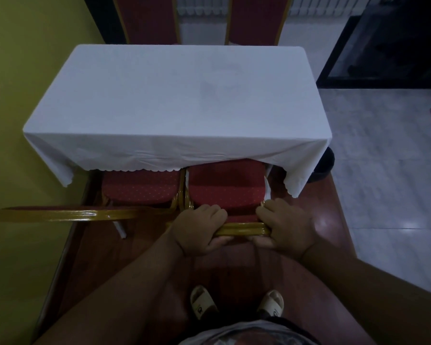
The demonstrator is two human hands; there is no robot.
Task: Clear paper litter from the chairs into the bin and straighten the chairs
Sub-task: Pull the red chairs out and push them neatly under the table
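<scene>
Two red-cushioned chairs with gold frames stand side by side, their seats partly tucked under a white-clothed table (179, 103). I stand behind the right chair (225, 186). My left hand (200, 229) and my right hand (284, 226) both grip the gold top rail of its backrest. The left chair (139, 186) has its gold backrest rail stretching to the left edge of the view. No paper shows on either seat. A dark bin (324, 168) stands on the floor by the table's near right corner, mostly hidden by the cloth.
A yellow wall (18, 95) runs along the left. Two more red chair backs (147, 18) stand behind the table's far side. Pale tiled floor (383, 170) spreads to the right, with a dark cabinet at the top right. My sandalled feet are on the red-brown floor.
</scene>
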